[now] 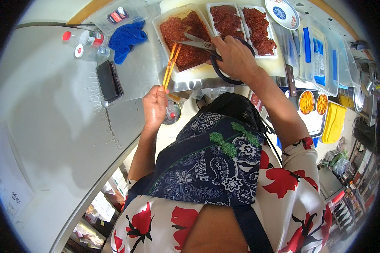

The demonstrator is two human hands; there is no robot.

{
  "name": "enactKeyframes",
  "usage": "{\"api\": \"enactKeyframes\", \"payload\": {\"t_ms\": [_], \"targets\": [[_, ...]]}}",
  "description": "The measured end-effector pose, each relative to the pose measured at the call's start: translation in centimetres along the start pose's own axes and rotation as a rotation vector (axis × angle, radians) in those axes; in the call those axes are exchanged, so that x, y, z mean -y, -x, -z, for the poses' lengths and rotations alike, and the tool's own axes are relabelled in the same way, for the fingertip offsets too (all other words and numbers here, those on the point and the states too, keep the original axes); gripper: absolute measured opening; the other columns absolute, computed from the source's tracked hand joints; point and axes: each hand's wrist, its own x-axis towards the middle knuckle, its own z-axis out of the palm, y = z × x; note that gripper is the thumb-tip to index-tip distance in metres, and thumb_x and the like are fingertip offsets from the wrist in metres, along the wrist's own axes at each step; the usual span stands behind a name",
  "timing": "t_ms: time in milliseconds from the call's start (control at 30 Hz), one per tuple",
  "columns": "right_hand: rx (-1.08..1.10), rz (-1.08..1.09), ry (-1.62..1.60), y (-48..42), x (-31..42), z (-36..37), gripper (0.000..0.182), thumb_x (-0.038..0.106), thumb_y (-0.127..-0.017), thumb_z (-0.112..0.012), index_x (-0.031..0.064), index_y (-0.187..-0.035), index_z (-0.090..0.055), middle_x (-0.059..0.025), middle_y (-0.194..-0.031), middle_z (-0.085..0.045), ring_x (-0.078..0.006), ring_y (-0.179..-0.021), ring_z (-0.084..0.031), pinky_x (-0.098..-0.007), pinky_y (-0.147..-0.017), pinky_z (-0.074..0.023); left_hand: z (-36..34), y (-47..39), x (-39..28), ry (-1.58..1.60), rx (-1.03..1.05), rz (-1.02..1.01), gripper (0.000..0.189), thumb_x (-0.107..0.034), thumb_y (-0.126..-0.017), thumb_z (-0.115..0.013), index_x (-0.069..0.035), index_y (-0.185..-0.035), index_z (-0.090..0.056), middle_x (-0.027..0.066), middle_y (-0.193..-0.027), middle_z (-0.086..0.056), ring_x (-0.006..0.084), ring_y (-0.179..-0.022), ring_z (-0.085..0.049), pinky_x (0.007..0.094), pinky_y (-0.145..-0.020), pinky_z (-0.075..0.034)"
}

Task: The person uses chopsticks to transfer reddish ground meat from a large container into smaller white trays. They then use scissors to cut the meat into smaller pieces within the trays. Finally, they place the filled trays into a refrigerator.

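Note:
My left hand (155, 106) grips a pair of orange-yellow chopsticks (170, 68), their tips touching red minced filling in a clear plastic tub (156, 23). In my right hand (235, 58) is a pair of scissors (221, 73) with black handles, its blades parted over the same tub. The dark red minced mass (193, 47) fills much of the tub, with thinner orange sauce along the far side. Just right of it, two white trays (268, 56) hold portions of similar red mince. Tub and trays rest on a pale cutting board (280, 68).
Left of the tub lie a blue cloth (126, 39), plastic bottles (91, 52) and a black phone case (109, 81). A patterned bowl (280, 13), a knife (290, 80) and clear containers (332, 57) stand at the right. Below them are cups of yellow strips (306, 102).

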Motion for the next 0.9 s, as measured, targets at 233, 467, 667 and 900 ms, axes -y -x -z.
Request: {"api": "enactKeyframes", "payload": {"t_ms": [233,467,667,900], "targets": [[0.102,-0.074,-0.028,-0.3,0.9,-0.1,0.029,0.025,-0.082,-0.058,0.0057,-0.102,-0.049,-0.0218,-0.090,-0.058,-0.0398,-0.083,-0.062,-0.0476,-0.071,-0.0514,-0.3,-0.2,0.2,0.103,0.045,0.080,0.033,-0.025,-0.096,-0.045,-0.001,-0.078,-0.058,-0.0007,-0.051,-0.046,0.0060,-0.047,-0.042,0.0234,-0.046,-0.036],[0.135,-0.071,-0.160,-0.3,0.7,-0.7,0.035,0.033,-0.084,-0.059,0.0015,-0.097,-0.050,-0.0227,-0.077,-0.061,-0.0392,-0.075,-0.062,-0.0461,-0.066,-0.0496,-0.9,-0.4,0.2,0.115,0.034,0.127,0.030,-0.022,-0.096,-0.046,-0.001,-0.078,-0.057,-0.0012,-0.052,-0.046,0.0056,-0.048,-0.040,0.0236,-0.045,-0.035],[0.132,-0.025,-0.375,-1.1,0.6,-1.3,0.038,0.038,-0.085,-0.061,0.0008,-0.087,-0.052,-0.0181,-0.065,-0.058,-0.0310,-0.059,-0.060,-0.0379,-0.056,-0.0476,-1.2,-0.2,0.0,0.098,0.019,0.108,0.029,-0.021,-0.096,-0.046,-0.001,-0.077,-0.056,-0.0015,-0.052,-0.044,0.0054,-0.047,-0.039,0.0237,-0.045,-0.034],[0.505,-0.525,-1.042,-2.2,0.0,0.4,0.037,0.042,-0.089,-0.056,0.0062,-0.083,-0.053,-0.0023,-0.061,-0.053,-0.0061,-0.042,-0.043,-0.0209,-0.037,-0.0335,-1.2,0.0,0.0,0.056,0.026,0.106,0.029,-0.020,-0.096,-0.045,-0.001,-0.077,-0.056,-0.0018,-0.052,-0.044,0.0054,-0.047,-0.039,0.0239,-0.044,-0.033]]}}
